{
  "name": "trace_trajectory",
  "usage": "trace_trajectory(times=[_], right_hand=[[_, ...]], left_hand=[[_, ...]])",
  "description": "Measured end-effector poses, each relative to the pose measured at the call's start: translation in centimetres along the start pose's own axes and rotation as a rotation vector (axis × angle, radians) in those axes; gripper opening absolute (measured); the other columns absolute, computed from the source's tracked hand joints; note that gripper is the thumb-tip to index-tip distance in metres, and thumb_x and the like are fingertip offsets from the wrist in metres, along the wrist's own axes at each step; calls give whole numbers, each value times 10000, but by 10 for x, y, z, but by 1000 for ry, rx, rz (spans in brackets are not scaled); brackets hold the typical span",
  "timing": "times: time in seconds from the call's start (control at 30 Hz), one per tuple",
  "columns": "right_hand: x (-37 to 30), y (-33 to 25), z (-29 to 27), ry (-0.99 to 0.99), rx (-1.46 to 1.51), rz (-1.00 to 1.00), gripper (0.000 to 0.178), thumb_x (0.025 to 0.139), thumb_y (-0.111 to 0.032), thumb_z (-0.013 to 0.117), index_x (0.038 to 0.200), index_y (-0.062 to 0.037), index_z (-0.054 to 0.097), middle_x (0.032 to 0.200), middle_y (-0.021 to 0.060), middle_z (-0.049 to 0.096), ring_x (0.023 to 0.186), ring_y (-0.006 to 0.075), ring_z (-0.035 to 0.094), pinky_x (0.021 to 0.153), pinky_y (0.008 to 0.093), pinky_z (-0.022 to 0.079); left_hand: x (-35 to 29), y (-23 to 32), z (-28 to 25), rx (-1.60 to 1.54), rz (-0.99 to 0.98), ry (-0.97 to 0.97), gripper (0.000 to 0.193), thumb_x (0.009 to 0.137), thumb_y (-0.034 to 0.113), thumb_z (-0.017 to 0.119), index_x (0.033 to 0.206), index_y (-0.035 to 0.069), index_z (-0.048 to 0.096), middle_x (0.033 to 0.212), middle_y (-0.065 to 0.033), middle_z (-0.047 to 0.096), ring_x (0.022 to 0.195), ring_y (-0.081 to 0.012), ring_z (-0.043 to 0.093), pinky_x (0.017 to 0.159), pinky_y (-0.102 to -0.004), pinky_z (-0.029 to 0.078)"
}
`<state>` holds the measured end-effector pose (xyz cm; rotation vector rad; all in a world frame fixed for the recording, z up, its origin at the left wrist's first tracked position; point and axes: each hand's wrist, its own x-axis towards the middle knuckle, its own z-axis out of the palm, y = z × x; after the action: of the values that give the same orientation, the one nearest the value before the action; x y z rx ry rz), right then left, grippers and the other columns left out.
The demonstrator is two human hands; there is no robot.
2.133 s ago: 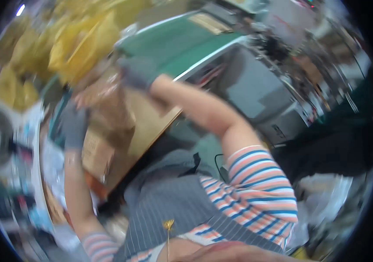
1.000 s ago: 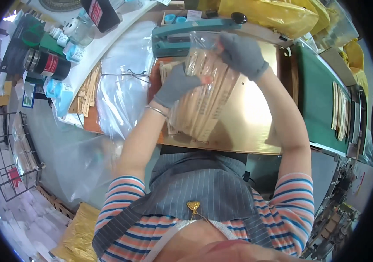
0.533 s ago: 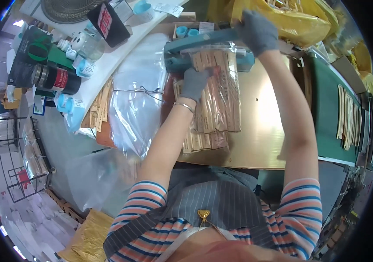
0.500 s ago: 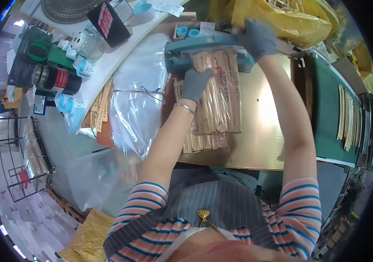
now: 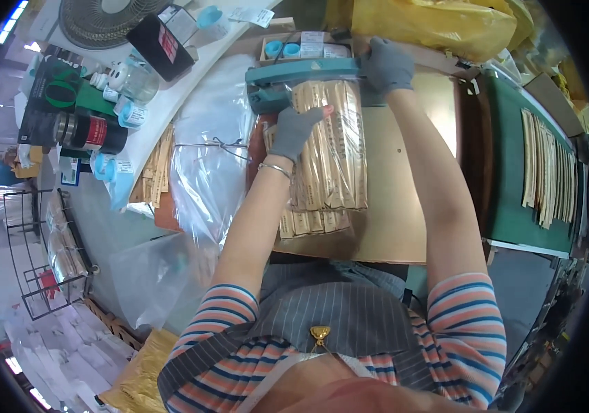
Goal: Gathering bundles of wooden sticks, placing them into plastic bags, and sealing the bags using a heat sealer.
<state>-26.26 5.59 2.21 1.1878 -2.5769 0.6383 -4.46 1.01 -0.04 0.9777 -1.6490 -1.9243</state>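
Observation:
A clear plastic bag of paper-wrapped sticks (image 5: 329, 151) lies lengthwise before me, its far end at the teal hand-lever bag sealer (image 5: 305, 71). My left hand (image 5: 293, 134), in a grey glove with a bare thumb tip, is closed on the bag's left side near the sealer, thumb on top. At the right end of the sealer's arm, my grey-gloved right hand (image 5: 389, 67) is closed round the lever; some of its fingers are hidden. Under the bag's near end, another pack of wrapped sticks (image 5: 312, 224) sticks out toward me.
A tied stack of clear plastic bags (image 5: 212, 148) is left of the sealer. Beyond it stand a dark flask (image 5: 91, 131), a glass jar (image 5: 136, 82) and a fan (image 5: 105, 24). A small box (image 5: 306, 43) is behind the sealer. Wrapped sticks (image 5: 546, 168) line a green surface at right.
The whole view has shifted slightly, moving the sealer and bag left in the picture. My right hand has come a little down and left with the lever. My left hand keeps its hold.

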Motion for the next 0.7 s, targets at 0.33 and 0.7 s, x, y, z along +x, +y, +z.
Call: trace_trajectory(times=[0.33, 0.7], right_hand=[[-200, -54, -1, -296, 622, 170, 1243, 591, -511, 790, 1357, 175, 92, 1255, 324, 428, 1197, 389, 433, 1026, 382, 333], [-317, -63, -44, -1184, 1811, 604, 679, 726, -239, 648, 1294, 36, 396, 1205, 164, 537, 1081, 285, 549, 934, 381, 462]], left_hand=[[-54, -16, -45, 425, 207, 247, 544, 728, 349, 744, 1089, -32, 603, 1004, -111, 653, 891, -150, 603, 805, -299, 469], [-242, -52, -104, 196, 76, 383, 766, 734, 534, 650, 1240, -24, 512, 1154, -191, 579, 1102, -262, 508, 956, -331, 369]])
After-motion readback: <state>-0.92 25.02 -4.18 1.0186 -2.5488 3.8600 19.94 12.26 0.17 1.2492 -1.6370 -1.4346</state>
